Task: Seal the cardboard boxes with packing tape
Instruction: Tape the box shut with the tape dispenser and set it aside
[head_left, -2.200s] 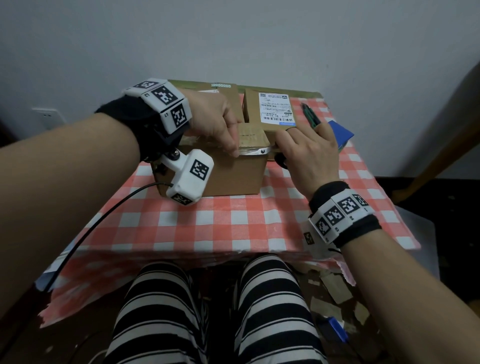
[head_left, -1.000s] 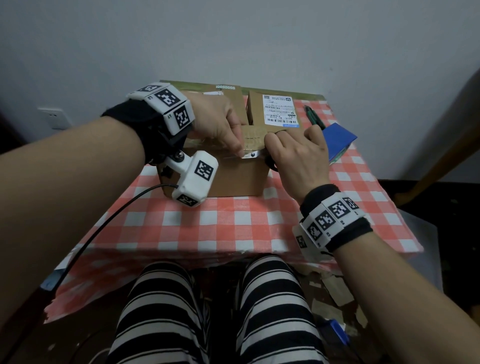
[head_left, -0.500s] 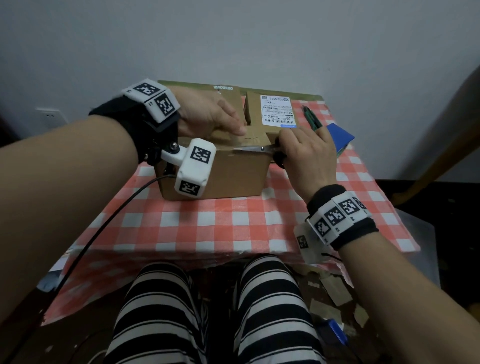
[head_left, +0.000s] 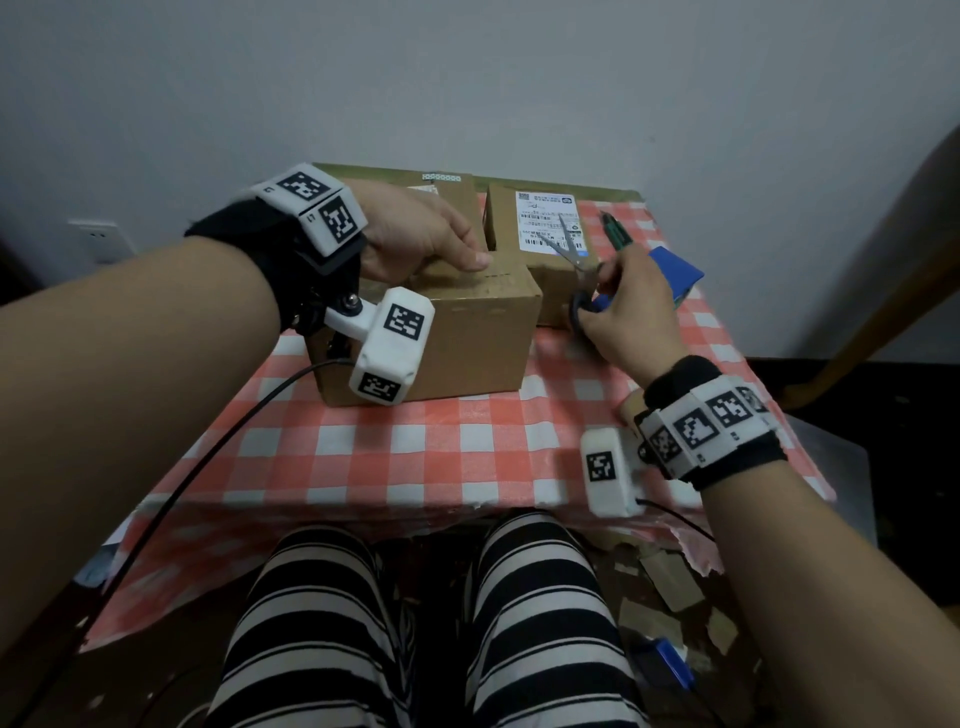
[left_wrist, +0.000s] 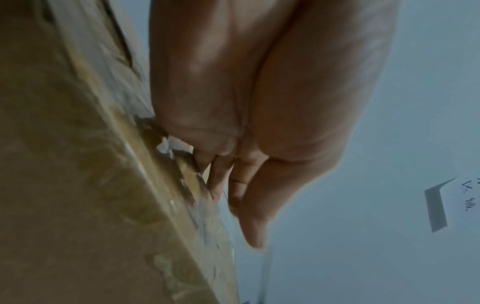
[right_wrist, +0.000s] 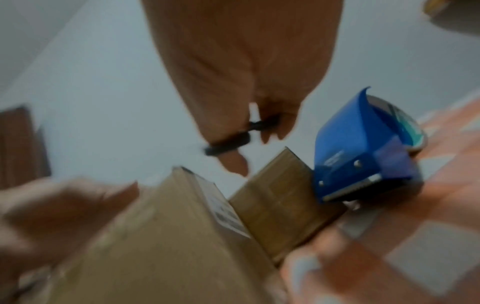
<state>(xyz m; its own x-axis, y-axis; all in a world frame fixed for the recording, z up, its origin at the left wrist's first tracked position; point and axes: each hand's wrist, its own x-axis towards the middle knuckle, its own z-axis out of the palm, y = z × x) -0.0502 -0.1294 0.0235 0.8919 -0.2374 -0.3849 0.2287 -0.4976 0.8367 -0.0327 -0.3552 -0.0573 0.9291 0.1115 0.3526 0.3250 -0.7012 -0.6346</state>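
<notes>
Right now one table (head_left: 415, 467) under a red-and-white checked cloth carries three cardboard boxes: the near box (head_left: 467, 343) in front, a labelled box (head_left: 540, 244) behind it to the right, and a third box (head_left: 452, 202) behind on the left, mostly hidden. One blue tape dispenser (right_wrist: 363, 156) sits just right of the labelled box, a green-handled tool (head_left: 615, 231) behind it. Of the two hands, the left hand (head_left: 415, 234) lies on the near box's top with fingers fairly straight, while the right hand (head_left: 631, 312) grips one pair of scissors (head_left: 576, 265) by the handles, blades pointing over the labelled box
</notes>
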